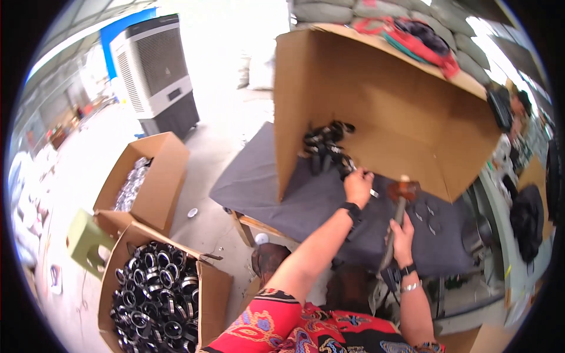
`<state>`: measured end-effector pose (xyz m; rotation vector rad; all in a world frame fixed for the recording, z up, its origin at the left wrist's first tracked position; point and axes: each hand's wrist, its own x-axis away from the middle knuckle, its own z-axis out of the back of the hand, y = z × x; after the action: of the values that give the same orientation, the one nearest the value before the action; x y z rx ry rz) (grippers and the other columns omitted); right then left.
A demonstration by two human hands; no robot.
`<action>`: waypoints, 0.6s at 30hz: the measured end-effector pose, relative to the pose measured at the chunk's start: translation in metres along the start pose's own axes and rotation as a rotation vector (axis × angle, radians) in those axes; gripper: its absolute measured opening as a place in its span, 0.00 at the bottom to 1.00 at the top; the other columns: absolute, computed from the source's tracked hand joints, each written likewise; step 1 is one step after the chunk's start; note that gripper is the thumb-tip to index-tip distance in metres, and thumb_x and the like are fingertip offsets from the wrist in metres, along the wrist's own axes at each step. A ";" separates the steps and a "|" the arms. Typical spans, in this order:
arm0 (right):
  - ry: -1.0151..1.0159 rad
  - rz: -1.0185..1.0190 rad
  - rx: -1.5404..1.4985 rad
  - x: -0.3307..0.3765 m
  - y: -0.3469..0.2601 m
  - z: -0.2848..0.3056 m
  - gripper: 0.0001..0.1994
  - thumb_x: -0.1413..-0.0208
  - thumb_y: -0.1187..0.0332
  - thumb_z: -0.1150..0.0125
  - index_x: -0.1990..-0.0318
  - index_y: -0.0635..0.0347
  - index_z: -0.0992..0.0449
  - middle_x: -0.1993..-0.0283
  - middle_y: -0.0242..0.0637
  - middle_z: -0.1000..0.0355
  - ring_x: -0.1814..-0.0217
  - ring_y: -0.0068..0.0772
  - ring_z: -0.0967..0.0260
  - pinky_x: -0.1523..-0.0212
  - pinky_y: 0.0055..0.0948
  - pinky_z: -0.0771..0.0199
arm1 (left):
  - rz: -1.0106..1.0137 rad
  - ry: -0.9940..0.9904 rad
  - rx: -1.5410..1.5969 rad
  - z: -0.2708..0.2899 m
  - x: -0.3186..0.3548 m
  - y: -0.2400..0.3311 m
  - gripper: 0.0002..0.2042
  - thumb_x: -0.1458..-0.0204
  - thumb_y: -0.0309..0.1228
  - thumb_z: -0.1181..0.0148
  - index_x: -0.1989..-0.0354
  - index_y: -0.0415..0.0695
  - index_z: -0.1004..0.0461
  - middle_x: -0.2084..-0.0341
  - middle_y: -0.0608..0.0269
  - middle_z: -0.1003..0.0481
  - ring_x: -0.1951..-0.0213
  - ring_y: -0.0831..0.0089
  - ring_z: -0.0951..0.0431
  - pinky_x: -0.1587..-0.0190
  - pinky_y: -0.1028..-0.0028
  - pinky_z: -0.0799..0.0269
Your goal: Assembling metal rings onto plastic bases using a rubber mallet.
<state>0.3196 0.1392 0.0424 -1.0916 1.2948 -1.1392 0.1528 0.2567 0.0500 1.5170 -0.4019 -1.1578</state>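
Reaching with the left hand, grip closing on a black ring part from the pile at frame centre, right hand gripping a hammer on the counter, pile mostly remaining.

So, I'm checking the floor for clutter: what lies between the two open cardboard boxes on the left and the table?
In the head view, between the boxes and the table lies mostly bare concrete floor, with one small white round thing.
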 end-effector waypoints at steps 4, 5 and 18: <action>-0.029 0.027 -0.059 0.007 0.002 -0.007 0.24 0.44 0.73 0.47 0.38 0.60 0.39 0.76 0.28 0.37 0.82 0.19 0.38 0.84 0.21 0.32 | 0.255 0.090 0.035 -0.015 -0.018 0.001 0.09 0.54 0.33 0.39 0.67 0.43 0.22 0.72 0.49 0.22 0.65 0.52 0.21 0.60 0.60 0.27; -0.016 0.035 -0.053 0.011 0.002 -0.009 0.24 0.44 0.73 0.47 0.39 0.61 0.39 0.76 0.28 0.37 0.82 0.19 0.38 0.84 0.21 0.32 | 0.274 0.092 0.071 -0.014 -0.022 0.003 0.09 0.55 0.33 0.39 0.66 0.42 0.22 0.71 0.49 0.22 0.65 0.52 0.21 0.60 0.61 0.27; -0.046 0.063 -0.048 0.000 0.007 -0.013 0.25 0.44 0.74 0.47 0.38 0.63 0.41 0.76 0.30 0.36 0.81 0.20 0.37 0.82 0.21 0.30 | 0.311 0.090 0.331 -0.019 -0.066 0.024 0.07 0.52 0.24 0.39 0.65 0.38 0.23 0.74 0.60 0.23 0.70 0.72 0.24 0.65 0.72 0.29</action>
<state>0.3064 0.1404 0.0357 -1.0986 1.3170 -1.0357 0.1468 0.3105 0.0980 1.7098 -0.7680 -0.8016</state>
